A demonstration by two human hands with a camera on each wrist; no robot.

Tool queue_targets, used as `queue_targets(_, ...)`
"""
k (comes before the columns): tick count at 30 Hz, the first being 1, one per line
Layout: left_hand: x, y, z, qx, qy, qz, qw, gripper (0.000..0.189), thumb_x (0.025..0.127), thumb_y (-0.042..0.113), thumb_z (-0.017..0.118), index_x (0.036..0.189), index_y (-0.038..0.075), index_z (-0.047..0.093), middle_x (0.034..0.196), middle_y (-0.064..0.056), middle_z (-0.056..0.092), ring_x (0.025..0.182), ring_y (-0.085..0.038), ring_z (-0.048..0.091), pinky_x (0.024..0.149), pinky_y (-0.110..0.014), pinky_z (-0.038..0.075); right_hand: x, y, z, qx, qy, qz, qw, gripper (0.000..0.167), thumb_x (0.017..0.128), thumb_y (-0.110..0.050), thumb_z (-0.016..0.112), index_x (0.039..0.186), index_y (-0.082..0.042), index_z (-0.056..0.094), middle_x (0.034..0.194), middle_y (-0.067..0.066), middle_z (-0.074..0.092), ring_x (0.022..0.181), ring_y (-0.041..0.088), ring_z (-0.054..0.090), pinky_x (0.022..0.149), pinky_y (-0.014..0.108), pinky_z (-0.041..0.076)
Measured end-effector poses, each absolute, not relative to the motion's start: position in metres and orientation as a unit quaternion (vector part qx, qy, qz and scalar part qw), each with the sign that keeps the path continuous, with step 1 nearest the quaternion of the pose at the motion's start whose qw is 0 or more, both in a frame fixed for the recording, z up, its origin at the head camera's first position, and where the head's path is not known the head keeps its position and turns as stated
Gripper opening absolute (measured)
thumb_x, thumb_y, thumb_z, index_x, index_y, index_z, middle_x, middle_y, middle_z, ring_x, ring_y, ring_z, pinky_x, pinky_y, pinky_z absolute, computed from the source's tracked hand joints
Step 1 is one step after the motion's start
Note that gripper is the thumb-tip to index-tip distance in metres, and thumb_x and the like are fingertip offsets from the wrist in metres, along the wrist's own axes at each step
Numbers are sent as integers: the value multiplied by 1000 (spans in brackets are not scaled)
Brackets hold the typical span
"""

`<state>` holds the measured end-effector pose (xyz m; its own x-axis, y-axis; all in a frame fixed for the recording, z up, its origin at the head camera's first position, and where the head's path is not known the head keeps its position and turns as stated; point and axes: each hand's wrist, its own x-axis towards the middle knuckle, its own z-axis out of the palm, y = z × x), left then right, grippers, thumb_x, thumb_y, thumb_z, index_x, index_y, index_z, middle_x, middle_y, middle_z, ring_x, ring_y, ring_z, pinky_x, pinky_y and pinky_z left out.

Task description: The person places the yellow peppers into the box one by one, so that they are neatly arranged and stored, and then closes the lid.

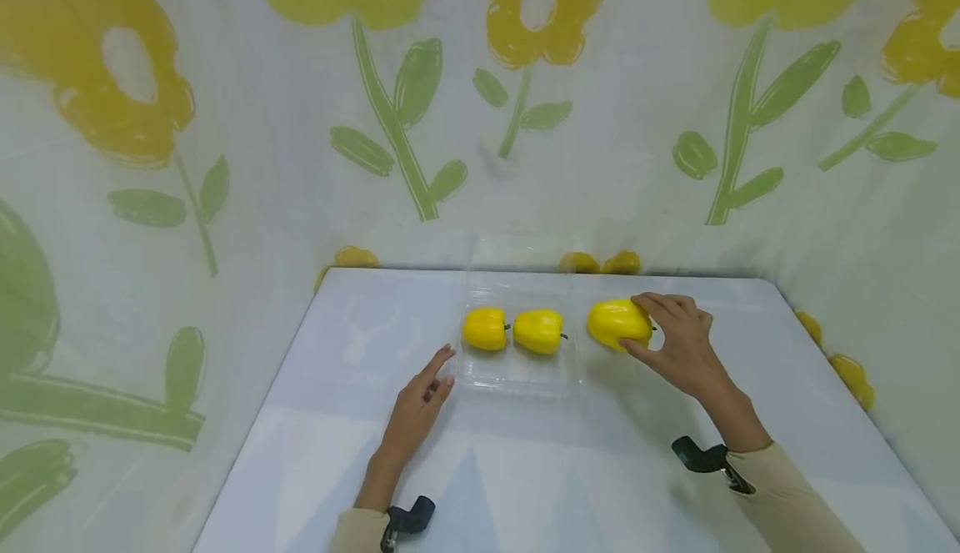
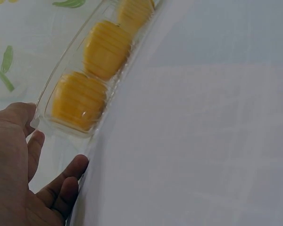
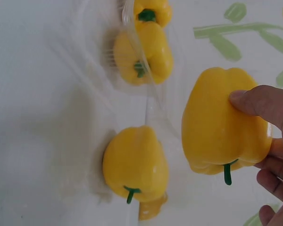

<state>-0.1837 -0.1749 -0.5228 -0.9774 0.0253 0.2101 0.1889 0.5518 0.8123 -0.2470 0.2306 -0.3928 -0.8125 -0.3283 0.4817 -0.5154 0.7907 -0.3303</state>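
A clear plastic container [image 1: 517, 382] with its lid raised at the back stands on the white table, and two yellow bell peppers [image 1: 486, 329] lie inside it in a row. Between thumb and fingers my right hand [image 1: 682, 349] holds another yellow bell pepper [image 3: 226, 122], raised to the right of the container, green stem pointing right. The right wrist view also has a bell pepper [image 3: 136, 165] lying on the table; in the head view the held one hides it. With relaxed fingers, my left hand [image 1: 412, 411] is at the container's left side, a fingertip [image 2: 28, 110] right at its corner.
The white table [image 1: 337, 470] reaches back to a pale curtain [image 1: 622, 161] printed with yellow flowers and green leaves, which also hangs along both sides. Dark wrist mounts [image 1: 701, 455] sit at both sleeve cuffs.
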Motion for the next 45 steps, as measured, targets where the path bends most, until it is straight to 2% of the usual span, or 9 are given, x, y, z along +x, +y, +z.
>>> queue_targets(4, -188, -175, -522, -64, -876, -471, 87, 51, 103, 49, 52, 152, 35, 45, 144, 26, 47, 83, -14, 53, 72, -32, 46, -250, 221, -390, 239, -921, 231, 205, 65, 74, -20, 90, 129, 0, 61, 129, 21, 58, 114, 38, 42, 83, 57, 23)
queue_targets(11, -192, -172, -518, -69, -874, -474, 84, 52, 103, 50, 51, 152, 34, 44, 138, 12, 57, 82, -15, 53, 71, -32, 47, -252, 207, -387, 260, -913, 241, 202, 65, 75, -22, 90, 129, -2, 61, 129, 18, 59, 114, 36, 43, 82, 55, 23)
queue_targets(15, -194, -170, -516, -74, -875, -470, 85, 52, 103, 49, 50, 152, 31, 44, 136, 8, 59, 81, -13, 52, 71, -31, 46, -253, 201, -387, 269, -911, 242, 199, 65, 75, -22, 90, 130, -3, 61, 128, 16, 60, 115, 36, 43, 83, 55, 23)
queue_targets(20, -197, -168, -512, -74, -876, -470, 79, 53, 103, 50, 49, 153, 31, 44, 143, 11, 54, 83, -14, 52, 73, -32, 46, -255, 192, -388, 275, -909, 243, 199, 65, 74, -23, 91, 129, -4, 62, 128, 15, 60, 116, 35, 43, 83, 55, 24)
queue_targets(26, -200, -168, -509, -69, -875, -474, 76, 52, 103, 48, 50, 153, 33, 43, 139, 13, 56, 83, -16, 53, 74, -34, 46, -260, 182, -388, 292, -902, 248, 199, 65, 74, -25, 90, 130, -5, 62, 129, 14, 60, 116, 34, 43, 82, 54, 24)
queue_targets(30, -202, -168, -510, -71, -872, -478, 77, 53, 103, 49, 49, 153, 33, 43, 146, 16, 50, 84, -16, 53, 74, -34, 47, -261, 176, -390, 302, -898, 250, 201, 65, 75, -24, 90, 130, -4, 62, 128, 14, 60, 116, 34, 43, 82, 54, 24)
queue_targets(39, -204, -167, -507, -70, -872, -478, 79, 54, 102, 55, 47, 152, 35, 44, 149, 20, 46, 85, -15, 53, 75, -35, 47, -261, 160, -390, 308, -897, 246, 202, 66, 74, -27, 91, 129, -4, 63, 128, 13, 61, 115, 34, 45, 84, 55, 25)
queue_targets(45, -205, -167, -501, -73, -874, -473, 81, 53, 103, 51, 49, 152, 33, 44, 150, 15, 46, 83, -15, 53, 74, -34, 47, -262, 152, -390, 290, -910, 241, 174, 66, 77, -31, 88, 132, -7, 62, 131, 10, 60, 118, 30, 43, 88, 54, 28)
